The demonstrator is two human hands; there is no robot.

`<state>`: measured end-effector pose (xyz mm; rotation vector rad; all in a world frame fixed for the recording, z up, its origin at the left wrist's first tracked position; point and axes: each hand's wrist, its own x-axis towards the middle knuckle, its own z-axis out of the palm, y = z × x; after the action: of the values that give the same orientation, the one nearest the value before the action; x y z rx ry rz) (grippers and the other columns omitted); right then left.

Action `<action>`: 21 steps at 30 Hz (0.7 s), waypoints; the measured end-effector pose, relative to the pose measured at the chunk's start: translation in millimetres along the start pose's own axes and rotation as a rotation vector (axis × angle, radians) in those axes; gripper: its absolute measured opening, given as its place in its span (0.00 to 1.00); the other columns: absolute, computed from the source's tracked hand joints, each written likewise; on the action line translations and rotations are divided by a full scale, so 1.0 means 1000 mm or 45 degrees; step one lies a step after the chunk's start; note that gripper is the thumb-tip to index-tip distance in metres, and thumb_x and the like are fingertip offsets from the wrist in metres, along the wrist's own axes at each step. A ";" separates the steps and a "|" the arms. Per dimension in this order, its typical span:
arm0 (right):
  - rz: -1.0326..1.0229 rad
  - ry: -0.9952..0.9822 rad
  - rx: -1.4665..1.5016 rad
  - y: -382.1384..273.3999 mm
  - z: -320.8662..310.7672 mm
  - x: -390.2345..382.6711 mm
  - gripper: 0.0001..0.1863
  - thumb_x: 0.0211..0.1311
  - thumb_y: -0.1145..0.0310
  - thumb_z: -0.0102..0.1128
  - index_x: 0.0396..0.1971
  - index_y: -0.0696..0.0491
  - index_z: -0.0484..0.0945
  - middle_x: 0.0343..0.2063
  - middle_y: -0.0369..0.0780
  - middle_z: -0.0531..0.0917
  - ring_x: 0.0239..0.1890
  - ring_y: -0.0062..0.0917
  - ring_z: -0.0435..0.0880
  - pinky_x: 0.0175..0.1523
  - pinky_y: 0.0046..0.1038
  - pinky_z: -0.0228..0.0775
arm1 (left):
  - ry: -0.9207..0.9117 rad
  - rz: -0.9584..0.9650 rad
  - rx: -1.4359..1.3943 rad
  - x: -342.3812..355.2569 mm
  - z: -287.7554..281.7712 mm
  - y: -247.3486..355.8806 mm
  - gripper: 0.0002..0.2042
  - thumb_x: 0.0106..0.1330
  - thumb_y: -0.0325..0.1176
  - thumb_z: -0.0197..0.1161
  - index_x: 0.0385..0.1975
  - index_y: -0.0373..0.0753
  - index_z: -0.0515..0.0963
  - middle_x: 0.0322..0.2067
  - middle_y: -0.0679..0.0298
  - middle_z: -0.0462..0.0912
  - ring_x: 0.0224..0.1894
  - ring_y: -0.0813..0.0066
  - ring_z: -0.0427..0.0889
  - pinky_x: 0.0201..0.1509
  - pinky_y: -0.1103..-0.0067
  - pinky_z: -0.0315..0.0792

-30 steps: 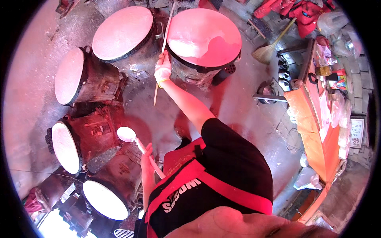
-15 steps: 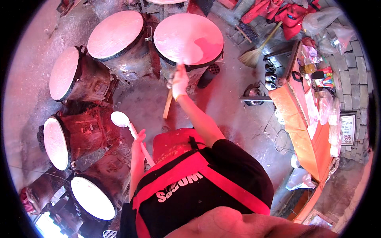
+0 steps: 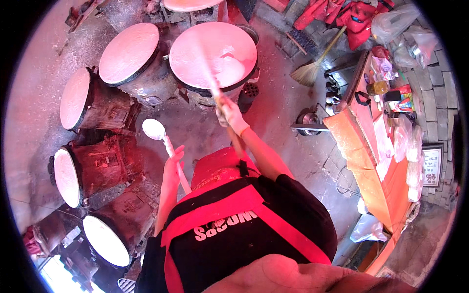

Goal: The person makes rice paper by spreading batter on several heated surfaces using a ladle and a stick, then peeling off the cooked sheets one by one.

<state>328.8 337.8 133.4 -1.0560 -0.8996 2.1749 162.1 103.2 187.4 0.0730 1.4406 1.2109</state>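
Here, seen from above, a person in a black top and red apron (image 3: pixel 229 219) stands amid a ring of round steamers, each capped with a taut, pale cloth disc. Going left to right: three drums sit along the left, tilted on their sides, the upper one's disc (image 3: pixel 74 97) facing up and right. Nearer the body, the left hand (image 3: pixel 172 166) has its grip closed around the handle of a white ladle (image 3: pixel 154 129), whose empty-looking bowl hovers above the floor, apart from every steamer. Farther on, an upright steamer (image 3: pixel 128 52) stands just beside the central steamer (image 3: pixel 213 54), where a thin pale film covers the cloth. The right hand (image 3: pixel 229 113), grip wrapped tight round a long thin stick (image 3: pixel 207 73), reaches the stick across that film; the stick is blurred, so its tip cannot be placed exactly. To do this step well, the stick should probably stay nearly flat against the cloth and slide smoothly, so the soft sheet does not tear, while the ladle is kept level and clear. At the right, a broom (image 3: pixel 312 68) leans near an orange worktop (image 3: pixel 364 161) crowded with bottles and bags.
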 end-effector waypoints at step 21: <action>-0.258 0.347 -0.046 -0.069 -0.081 0.003 0.17 0.64 0.62 0.53 0.53 0.41 0.74 0.13 0.24 0.63 0.10 0.10 0.57 0.14 0.18 0.48 | 0.044 0.102 -0.212 -0.001 0.107 0.038 0.11 0.66 0.34 0.56 0.43 0.36 0.69 0.23 0.71 0.68 0.18 0.86 0.63 0.17 0.88 0.56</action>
<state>406.5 409.1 146.5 -1.1895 -0.8804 1.8043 222.4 184.8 238.5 -0.0050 1.3724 1.3996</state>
